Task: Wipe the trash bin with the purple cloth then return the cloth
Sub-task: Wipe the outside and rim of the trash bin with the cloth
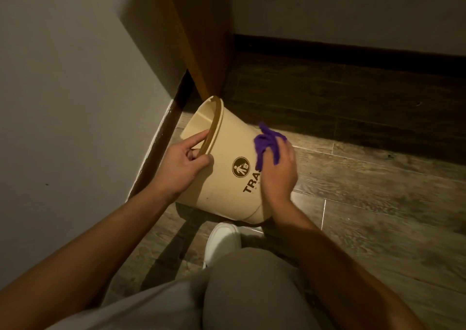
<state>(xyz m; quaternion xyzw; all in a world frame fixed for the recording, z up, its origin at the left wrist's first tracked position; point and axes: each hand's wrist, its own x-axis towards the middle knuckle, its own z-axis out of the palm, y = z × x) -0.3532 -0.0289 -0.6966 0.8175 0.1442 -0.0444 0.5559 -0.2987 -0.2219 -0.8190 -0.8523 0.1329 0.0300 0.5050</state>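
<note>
A cream plastic trash bin (227, 178) with a brown logo and partly covered lettering is tipped on its side, its mouth facing left toward the wall. My left hand (182, 164) grips the bin's brown rim, fingers curled inside the opening. My right hand (278, 171) presses a crumpled purple cloth (267, 144) against the bin's outer wall, on its right upper side. The hand covers part of the lettering and part of the cloth.
A white wall (75, 90) with a dark baseboard runs along the left. A wooden door frame (201, 39) stands behind the bin. The floor (365, 203) is wood-look planks. My bent knee in grey trousers (252, 292) and a white shoe (222, 241) are just below the bin.
</note>
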